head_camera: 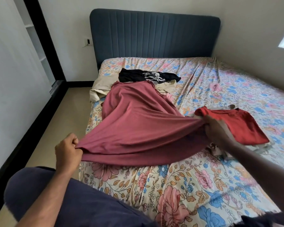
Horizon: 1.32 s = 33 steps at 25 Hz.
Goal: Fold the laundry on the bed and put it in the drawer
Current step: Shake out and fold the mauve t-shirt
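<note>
Both hands held the wide hem of a maroon dress [134, 122] stretched between them above the near part of the bed [203, 185]. Her left hand [68, 150], near the bed's left edge, was curled into a fist with the hem's left corner pinched between thumb and fingers. Her right hand [215, 128], reaching further across the mattress, had its fingers curled round the hem's right corner, gathering the cloth into folds. The dress lay lengthwise along the left side of the bed, its narrow top pointing toward the dark blue padded headboard [154, 33] and its skirt fanning out toward the person.

At the top of the dress, a black garment with a white print [147, 77] lay crumpled on a beige cloth [102, 86] near the bed's left edge. Just beyond the right hand, a folded red shirt [241, 126] rested on top of pale folded clothing [261, 147], about midway across the bed. A floral sheet in pink, blue and orange covered the mattress.

A dark blue sleeve [72, 202] filled the lower left of the view. Beige floor [56, 128] ran alongside the bed's left edge, bounded by a white wall with black trim.
</note>
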### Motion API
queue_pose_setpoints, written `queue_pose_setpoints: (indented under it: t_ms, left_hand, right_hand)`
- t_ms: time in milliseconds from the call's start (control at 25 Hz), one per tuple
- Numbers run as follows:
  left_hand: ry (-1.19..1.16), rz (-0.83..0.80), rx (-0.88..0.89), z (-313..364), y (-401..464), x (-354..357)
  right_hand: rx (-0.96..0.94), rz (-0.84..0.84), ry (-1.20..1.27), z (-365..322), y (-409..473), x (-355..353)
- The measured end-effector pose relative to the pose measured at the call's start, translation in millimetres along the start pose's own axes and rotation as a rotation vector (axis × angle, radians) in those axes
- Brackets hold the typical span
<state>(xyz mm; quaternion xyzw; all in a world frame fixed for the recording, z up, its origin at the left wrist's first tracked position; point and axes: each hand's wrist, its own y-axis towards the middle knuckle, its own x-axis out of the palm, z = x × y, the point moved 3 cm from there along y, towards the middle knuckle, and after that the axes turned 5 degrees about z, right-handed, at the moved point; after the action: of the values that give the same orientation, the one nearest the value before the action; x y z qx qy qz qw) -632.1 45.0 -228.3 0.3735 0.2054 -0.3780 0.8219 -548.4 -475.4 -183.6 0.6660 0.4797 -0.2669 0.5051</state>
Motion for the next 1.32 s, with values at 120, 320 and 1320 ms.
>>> queue_pose_setpoints:
  t_ms: [120,320,1320]
  left_hand:
    - [-0.036,-0.072,0.094,-28.9,25.5,-19.0]
    - [0.112,-0.369,0.274,-67.5,37.1,-12.3]
    - [0.033,-0.655,-0.565,-47.6,21.7,50.6]
  right_hand:
    - [0.095,0.178,0.284,-1.3,11.4,-27.2]
    - [-0.411,-0.054,-0.196,32.1,-40.0,-6.6]
    - [-0.706,-0.746,-0.001,-172.2,-14.9,124.0]
